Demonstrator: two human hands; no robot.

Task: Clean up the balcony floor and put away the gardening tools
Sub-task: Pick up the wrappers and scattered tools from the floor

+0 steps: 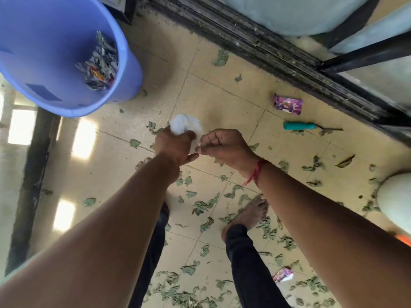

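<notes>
My left hand (pixel 174 144) is closed around a crumpled white paper wad (pixel 185 125), held above the tiled floor (pixel 222 101). My right hand (pixel 224 146) is right beside it, fingers curled, pinching a corner of the same white paper. A blue bucket (pixel 131 70) stands at upper left with leaves and wrappers inside. Dry green leaves (pixel 204 205) lie scattered over the tiles. A teal-handled garden tool (pixel 300 126) lies near the door track. A purple wrapper (pixel 288 103) lies beyond it, and another wrapper (pixel 283 274) lies at lower right.
A dark sliding-door track (pixel 278 54) runs diagonally across the top right. A white rounded pot (pixel 394 196) sits at the right edge. A dark railing base (pixel 33 174) borders the left. My bare foot (pixel 246 215) stands among the leaves.
</notes>
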